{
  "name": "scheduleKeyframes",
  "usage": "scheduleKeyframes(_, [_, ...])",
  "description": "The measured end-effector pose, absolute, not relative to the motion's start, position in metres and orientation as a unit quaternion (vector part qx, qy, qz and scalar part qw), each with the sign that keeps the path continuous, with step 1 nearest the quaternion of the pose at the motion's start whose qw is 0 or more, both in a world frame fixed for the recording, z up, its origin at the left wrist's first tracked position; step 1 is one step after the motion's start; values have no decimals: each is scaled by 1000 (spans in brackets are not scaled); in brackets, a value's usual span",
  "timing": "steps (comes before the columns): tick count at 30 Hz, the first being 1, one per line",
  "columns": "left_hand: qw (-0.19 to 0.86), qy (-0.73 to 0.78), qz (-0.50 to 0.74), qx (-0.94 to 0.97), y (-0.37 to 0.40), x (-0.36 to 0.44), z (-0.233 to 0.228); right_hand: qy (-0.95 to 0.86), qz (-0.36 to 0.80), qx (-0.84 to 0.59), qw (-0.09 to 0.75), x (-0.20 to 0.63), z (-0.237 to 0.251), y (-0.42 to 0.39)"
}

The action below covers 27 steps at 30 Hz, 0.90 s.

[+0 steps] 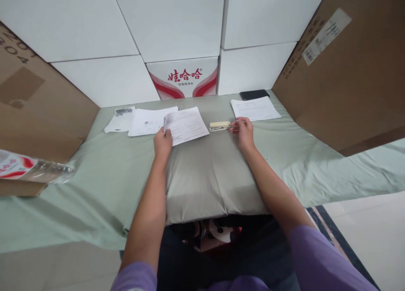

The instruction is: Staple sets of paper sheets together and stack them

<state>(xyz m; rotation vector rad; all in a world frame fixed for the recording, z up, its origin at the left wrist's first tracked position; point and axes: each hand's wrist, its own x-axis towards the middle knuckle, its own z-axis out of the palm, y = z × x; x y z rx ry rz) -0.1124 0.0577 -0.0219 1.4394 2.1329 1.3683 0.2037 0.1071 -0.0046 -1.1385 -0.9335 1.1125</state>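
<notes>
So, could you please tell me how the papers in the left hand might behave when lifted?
The papers would probably flex away from the left hand, which grips them near one corner. Being thin, they look light for their spread. Their flat faces might slip if gripped loosely.

Held papers (pixel 187 124) — print too small to read; bottle (pixel 41 169) cut off at left edge, carton (pixel 357 80) at right

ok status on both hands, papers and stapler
Left hand gripping papers at left edge. Right hand holding stapler by one end. No other object seen between papers and stapler.
</notes>
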Motion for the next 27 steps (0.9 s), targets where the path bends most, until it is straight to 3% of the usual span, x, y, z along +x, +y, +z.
scheduleKeyframes(5, [117, 690, 533, 477, 60, -110, -21, -463, 499, -460, 569, 198, -5, 102])
scheduleKeyframes(13, [181, 632, 601, 454, 65, -99, -24, -590, 555, -387, 440, 183, 4, 83])
scheduleKeyframes(22, [367, 525, 656, 399, 63, -90, -27, -591, 536, -414, 439, 188, -1, 90])
scheduleKeyframes(27, [381, 510, 703, 318, 62, -89, -18, -627, 523, -417, 400, 193, 2, 92])
